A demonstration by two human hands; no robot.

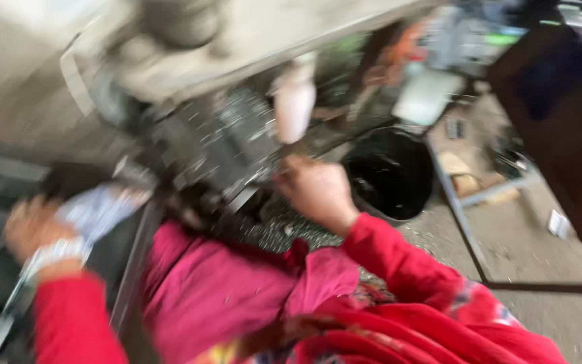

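Two hands are seen: the left hand (pixel 31 226) is closed around a pale crumpled cloth (pixel 99 209) at the grey machine (pixel 223 135) — soft and light, judged best bunched; the right hand (pixel 314 189) is blurred — its grip cannot be told — beside a black bucket (pixel 389 172).

My left hand (pixel 31 226) grips a pale crumpled cloth (pixel 99 209) at near left. My right hand (pixel 314 189) rests against the grey machine (pixel 217 145), just left of a black bucket (pixel 389 172); everything is blurred.
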